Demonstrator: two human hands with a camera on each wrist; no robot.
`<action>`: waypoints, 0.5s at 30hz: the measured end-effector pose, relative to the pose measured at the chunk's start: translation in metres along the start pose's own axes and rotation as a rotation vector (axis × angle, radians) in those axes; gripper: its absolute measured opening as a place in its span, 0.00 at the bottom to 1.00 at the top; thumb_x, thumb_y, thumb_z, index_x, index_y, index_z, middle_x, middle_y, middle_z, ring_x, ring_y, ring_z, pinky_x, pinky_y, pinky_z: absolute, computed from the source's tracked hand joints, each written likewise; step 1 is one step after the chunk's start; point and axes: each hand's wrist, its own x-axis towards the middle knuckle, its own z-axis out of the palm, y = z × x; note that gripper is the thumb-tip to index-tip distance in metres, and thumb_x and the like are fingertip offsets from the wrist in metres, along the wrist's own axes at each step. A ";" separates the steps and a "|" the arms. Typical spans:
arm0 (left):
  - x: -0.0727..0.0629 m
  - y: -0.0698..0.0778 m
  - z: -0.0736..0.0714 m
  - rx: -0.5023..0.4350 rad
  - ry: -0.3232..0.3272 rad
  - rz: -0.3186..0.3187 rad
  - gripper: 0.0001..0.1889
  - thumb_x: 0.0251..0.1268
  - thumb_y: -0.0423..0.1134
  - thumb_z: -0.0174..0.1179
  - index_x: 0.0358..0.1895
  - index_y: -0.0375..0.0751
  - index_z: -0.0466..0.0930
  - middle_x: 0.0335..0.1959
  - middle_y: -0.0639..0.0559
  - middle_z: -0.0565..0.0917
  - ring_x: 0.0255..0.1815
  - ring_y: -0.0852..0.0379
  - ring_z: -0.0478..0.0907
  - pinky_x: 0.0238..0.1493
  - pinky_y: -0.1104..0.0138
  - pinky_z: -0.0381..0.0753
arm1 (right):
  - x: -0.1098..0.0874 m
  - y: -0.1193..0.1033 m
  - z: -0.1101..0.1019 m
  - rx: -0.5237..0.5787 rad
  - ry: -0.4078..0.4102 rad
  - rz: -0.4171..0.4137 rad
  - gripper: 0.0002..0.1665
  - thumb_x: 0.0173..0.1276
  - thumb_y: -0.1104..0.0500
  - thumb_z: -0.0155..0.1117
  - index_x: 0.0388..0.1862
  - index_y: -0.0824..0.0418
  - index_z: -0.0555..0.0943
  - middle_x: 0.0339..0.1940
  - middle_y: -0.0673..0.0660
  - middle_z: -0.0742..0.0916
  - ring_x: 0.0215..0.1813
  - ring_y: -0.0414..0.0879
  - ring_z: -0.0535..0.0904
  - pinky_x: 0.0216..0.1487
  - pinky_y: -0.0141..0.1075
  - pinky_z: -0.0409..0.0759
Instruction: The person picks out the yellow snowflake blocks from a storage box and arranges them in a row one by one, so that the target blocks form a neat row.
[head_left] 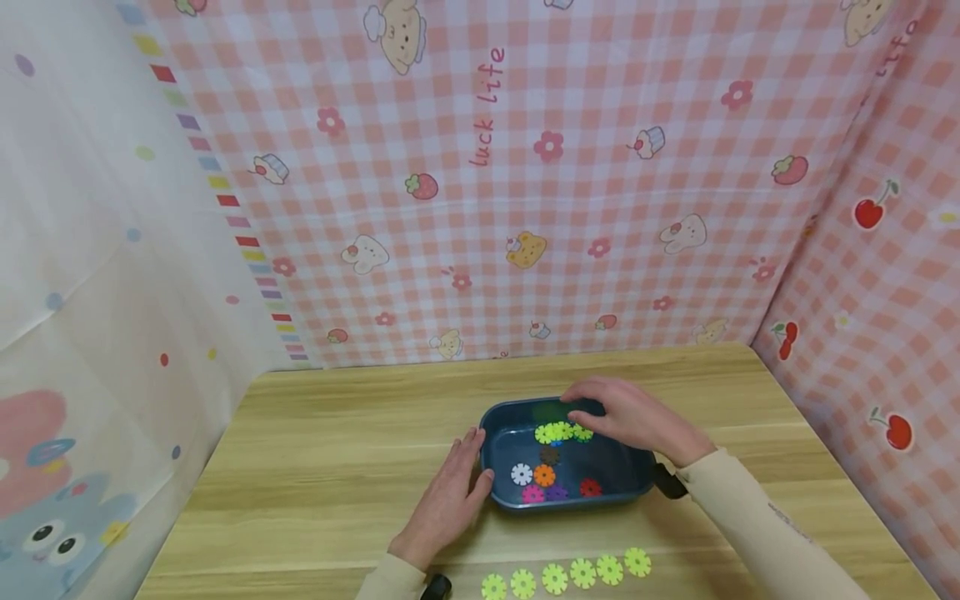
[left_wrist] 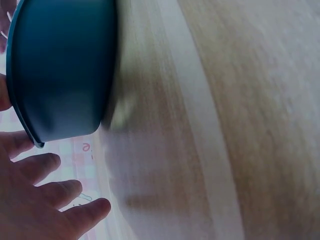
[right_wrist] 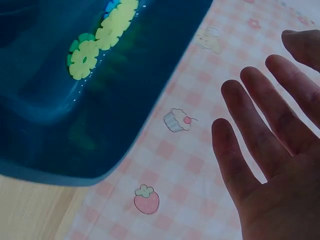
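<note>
A dark blue rectangular tub (head_left: 570,502) stands on the wooden table with several flower-shaped plastic discs lying inside. Yellow-green discs (head_left: 558,432) cluster along its far side, beside a brown disc (head_left: 550,456). Nearer the front are a white disc (head_left: 522,474), an orange disc (head_left: 544,475), a pink disc (head_left: 533,494), a purple disc (head_left: 557,493) and a red disc (head_left: 590,487). My left hand (head_left: 447,492) rests its fingertips and thumb at the tub's left rim, fingers spread. Over the far right part of the tub my right hand (head_left: 630,417) hovers, its fingers extended and holding nothing.
Several yellow-green discs (head_left: 555,578) lie in a row on the table (head_left: 337,467), in front of the tub. A pink checked cloth (head_left: 480,208) hangs behind the table, with more cloth at both sides.
</note>
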 end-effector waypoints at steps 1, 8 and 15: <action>0.000 0.000 0.000 -0.001 -0.001 -0.003 0.32 0.83 0.48 0.50 0.82 0.40 0.57 0.83 0.40 0.56 0.82 0.34 0.53 0.77 0.40 0.60 | 0.003 0.001 0.001 0.003 -0.017 0.003 0.19 0.76 0.51 0.67 0.60 0.57 0.85 0.58 0.53 0.87 0.61 0.52 0.83 0.63 0.52 0.82; -0.001 -0.001 0.000 -0.001 -0.002 -0.012 0.32 0.83 0.48 0.50 0.82 0.41 0.57 0.83 0.40 0.56 0.82 0.35 0.53 0.77 0.39 0.60 | 0.022 0.004 0.014 0.018 -0.108 0.009 0.20 0.75 0.51 0.68 0.60 0.57 0.86 0.58 0.54 0.87 0.61 0.52 0.82 0.64 0.51 0.81; -0.001 0.000 0.000 0.004 -0.005 -0.015 0.32 0.83 0.49 0.49 0.83 0.42 0.56 0.84 0.41 0.55 0.82 0.35 0.53 0.77 0.39 0.60 | 0.033 0.011 0.028 0.029 -0.177 -0.006 0.19 0.73 0.56 0.69 0.60 0.61 0.86 0.58 0.56 0.87 0.61 0.53 0.82 0.63 0.51 0.81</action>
